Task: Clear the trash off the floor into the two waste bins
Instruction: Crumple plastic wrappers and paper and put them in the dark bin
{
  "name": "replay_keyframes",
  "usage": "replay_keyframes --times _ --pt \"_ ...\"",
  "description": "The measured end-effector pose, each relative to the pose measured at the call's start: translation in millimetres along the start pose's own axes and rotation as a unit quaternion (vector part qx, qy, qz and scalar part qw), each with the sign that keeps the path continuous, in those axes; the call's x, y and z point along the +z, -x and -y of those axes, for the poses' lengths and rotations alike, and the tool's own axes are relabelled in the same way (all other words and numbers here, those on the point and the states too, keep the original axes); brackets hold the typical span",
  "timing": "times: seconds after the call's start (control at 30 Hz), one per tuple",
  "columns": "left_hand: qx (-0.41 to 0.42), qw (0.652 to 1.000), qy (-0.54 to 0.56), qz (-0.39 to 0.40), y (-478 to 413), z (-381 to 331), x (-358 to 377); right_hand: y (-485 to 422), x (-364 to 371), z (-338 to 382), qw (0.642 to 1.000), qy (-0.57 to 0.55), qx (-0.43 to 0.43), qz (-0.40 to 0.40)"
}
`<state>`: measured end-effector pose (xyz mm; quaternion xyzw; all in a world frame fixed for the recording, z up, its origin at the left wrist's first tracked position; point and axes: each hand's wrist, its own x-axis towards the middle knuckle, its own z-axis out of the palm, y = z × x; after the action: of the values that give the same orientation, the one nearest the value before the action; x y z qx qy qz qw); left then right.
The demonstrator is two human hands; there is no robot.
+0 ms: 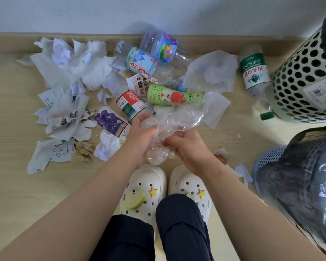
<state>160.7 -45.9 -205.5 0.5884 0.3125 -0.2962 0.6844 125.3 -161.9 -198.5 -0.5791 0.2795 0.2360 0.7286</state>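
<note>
Now: you're wadding the clear plastic wrap (pixel 177 117), held off the floor, left of the blue bin (pixel 269 159).
Left hand (pixel 139 136): fingers curled round the wad.
Right hand (pixel 188 149): pinching the same wad.
Do: crush it tight; loose film springs open.
Drop: deep inside the blue bin, clear of its rim.
Remaining: bottles (pixel 173 96), tissue (pixel 73 63), farther left of the blue bin.

Our bare forearms reach forward and converge. Our left grip (pixel 139 134) and right grip (pixel 188 150) meet, fingers curled round clear plastic (pixel 177 117).
</note>
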Motion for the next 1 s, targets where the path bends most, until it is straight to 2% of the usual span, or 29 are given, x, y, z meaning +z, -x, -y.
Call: replay_keyframes --times 0.07,0.17,0.23,0.3,0.33,0.4,0.43,0.5,0.57,0.6,0.67,0.77,0.83,0.93,1.0 --pt "0.011 0.999 -0.038 -0.022 1 2 0 3 3 1 0.999 -0.001 0.015 -0.031" --pt "0.037 0.996 -0.047 -0.063 2 0 0 6 1 3 0.982 -0.123 0.02 -0.14" --pt "0.078 0.985 -0.123 -0.095 5 -1 -1 10 -1 6 0.961 -0.14 -0.049 -0.236" --pt "0.162 0.94 -0.277 -0.117 9 -2 -2 15 -4 12 0.93 -0.121 -0.172 -0.301" --pt "0.206 0.913 -0.332 -0.119 11 -3 -1 16 -5 15 0.919 -0.108 -0.233 -0.3" --pt "0.24 0.895 -0.356 -0.122 13 -5 0 14 -8 18 0.922 -0.006 -0.288 -0.26" --pt "0.234 0.902 -0.34 -0.127 13 -7 2 12 -8 18 0.931 0.072 -0.275 -0.229" --pt "0.179 0.948 -0.231 -0.124 12 -12 6 8 -7 14 0.95 0.177 -0.204 -0.159" --pt "0.11 0.988 -0.052 -0.094 11 -17 10 9 -2 10 0.978 0.132 -0.134 -0.088" --pt "0.077 0.994 0.019 -0.074 12 -20 12 10 -1 8 0.989 0.083 -0.105 -0.058" --pt "0.04 0.996 0.073 -0.036 14 -22 14 11 0 5 0.998 -0.013 -0.06 -0.008" --pt "0.045 0.996 0.07 0.015 17 -19 19 13 -4 3 0.994 -0.089 -0.05 0.021" --pt "0.061 0.998 0.028 0.01 21 -19 21 15 -8 5 0.992 -0.108 -0.062 0.009" --pt "0.086 0.991 -0.099 -0.005 31 -25 30 24 -11 14 0.989 -0.106 -0.089 -0.054" --pt "0.115 0.983 -0.145 0.007 40 -33 41 33 -16 21 0.984 -0.109 -0.102 -0.099"
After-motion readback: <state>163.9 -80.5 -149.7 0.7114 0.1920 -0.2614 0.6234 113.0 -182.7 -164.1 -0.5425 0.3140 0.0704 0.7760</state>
